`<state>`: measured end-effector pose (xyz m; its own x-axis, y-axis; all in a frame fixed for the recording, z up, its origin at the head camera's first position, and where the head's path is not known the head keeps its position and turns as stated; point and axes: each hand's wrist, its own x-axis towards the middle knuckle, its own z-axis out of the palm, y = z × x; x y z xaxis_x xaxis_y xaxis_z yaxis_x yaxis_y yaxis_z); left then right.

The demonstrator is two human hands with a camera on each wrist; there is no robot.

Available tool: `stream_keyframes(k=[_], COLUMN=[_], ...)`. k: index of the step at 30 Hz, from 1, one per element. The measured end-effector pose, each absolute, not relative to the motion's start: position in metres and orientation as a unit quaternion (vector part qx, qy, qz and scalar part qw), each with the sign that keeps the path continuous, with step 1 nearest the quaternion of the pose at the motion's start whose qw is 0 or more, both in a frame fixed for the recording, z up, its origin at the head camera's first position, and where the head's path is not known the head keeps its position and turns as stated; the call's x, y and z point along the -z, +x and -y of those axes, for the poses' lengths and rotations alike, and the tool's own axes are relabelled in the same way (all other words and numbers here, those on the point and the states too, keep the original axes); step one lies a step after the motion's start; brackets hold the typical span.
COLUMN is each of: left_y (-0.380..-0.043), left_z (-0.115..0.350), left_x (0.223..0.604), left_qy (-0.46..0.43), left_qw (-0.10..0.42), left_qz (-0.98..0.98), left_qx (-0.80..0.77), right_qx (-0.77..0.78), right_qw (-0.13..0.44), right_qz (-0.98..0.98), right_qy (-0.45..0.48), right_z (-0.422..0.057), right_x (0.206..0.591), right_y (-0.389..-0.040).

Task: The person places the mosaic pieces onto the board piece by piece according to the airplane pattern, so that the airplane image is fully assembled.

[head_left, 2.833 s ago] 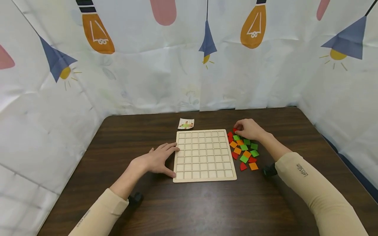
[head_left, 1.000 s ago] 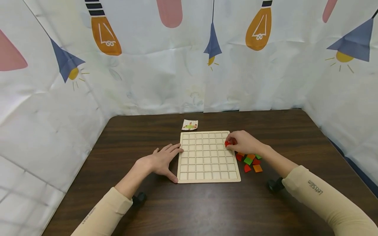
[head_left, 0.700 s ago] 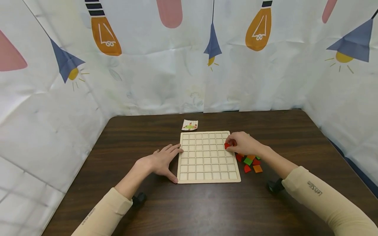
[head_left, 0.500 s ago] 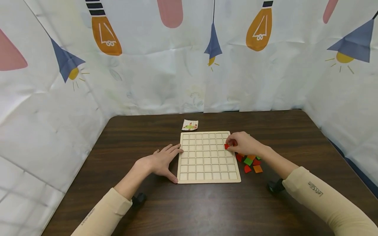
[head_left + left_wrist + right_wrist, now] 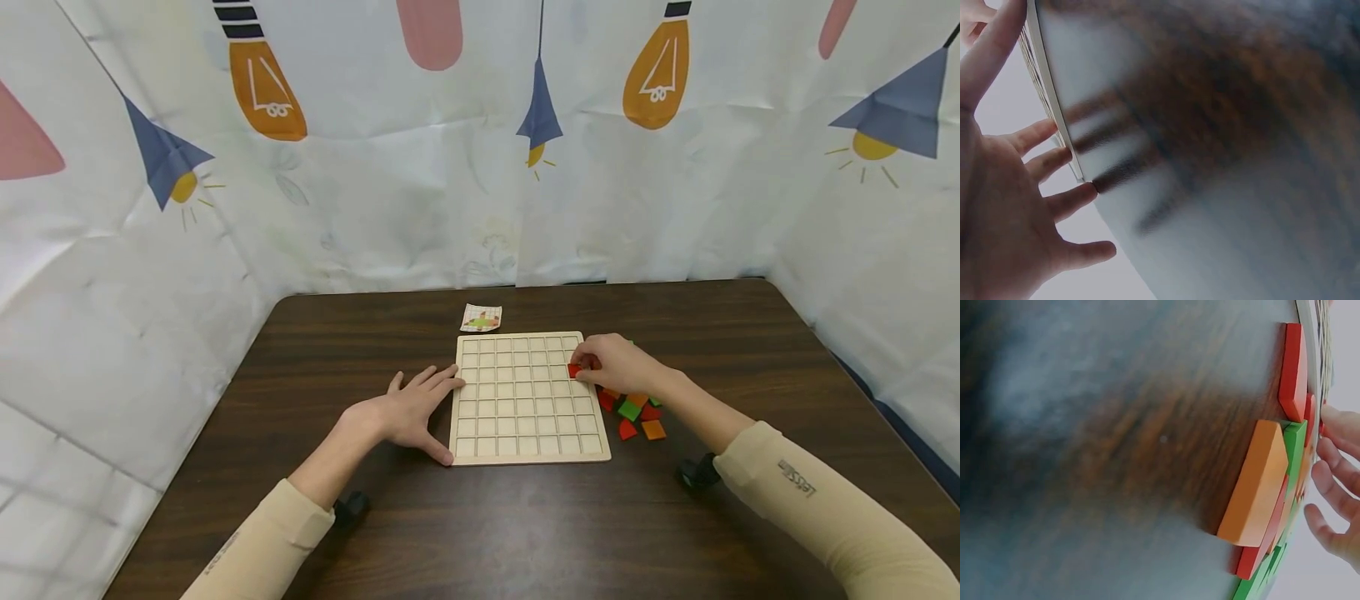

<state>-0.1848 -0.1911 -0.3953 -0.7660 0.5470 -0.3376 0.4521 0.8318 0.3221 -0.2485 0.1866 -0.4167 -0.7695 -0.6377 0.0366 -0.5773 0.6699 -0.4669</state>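
Observation:
A pale wooden grid board (image 5: 517, 400) lies on the dark table. My left hand (image 5: 405, 412) is spread along its left edge, fingertips and thumb touching the rim; the left wrist view shows the straight fingers (image 5: 1069, 201) at that edge. At the board's right column, in the upper half, my right hand (image 5: 621, 364) pinches a small red tile (image 5: 573, 371) between thumb and fingers. The tile lies at a grid cell there, partly covered by the fingertips. In the right wrist view the right hand (image 5: 1341, 469) is beyond the loose tiles.
Loose tiles lie right of the board, partly under the right hand: an orange square (image 5: 654, 429), a green one (image 5: 630, 409), a red one (image 5: 627, 429) and several more. A small picture card (image 5: 481, 317) lies behind the board. A printed curtain (image 5: 420, 192) surrounds the table.
My right hand has moved from the far end of the tile pile to the board's right column, bringing the red tile. It has barely shifted lately. The left hand has stayed on the edge.

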Motion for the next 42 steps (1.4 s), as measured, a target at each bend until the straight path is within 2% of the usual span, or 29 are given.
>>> stream_keyframes(k=[16, 30, 42], left_y=[-0.187, -0.195, -0.194], left_z=[0.193, 0.188, 0.19], left_x=[0.399, 0.391, 0.392], left_qy=[0.264, 0.266, 0.264], left_qw=[0.202, 0.216, 0.222], left_qz=[-0.938, -0.933, -0.931], left_qx=[-0.095, -0.108, -0.115], right_qx=[0.251, 0.289, 0.3], right_qw=[0.069, 0.046, 0.058], right_qz=[-0.909, -0.919, -0.93], right_qy=[-0.324, -0.265, -0.206], right_z=[-0.19, -0.233, -0.264], right_x=[0.413, 0.407, 0.413], right_y=[-0.249, -0.253, -0.267])
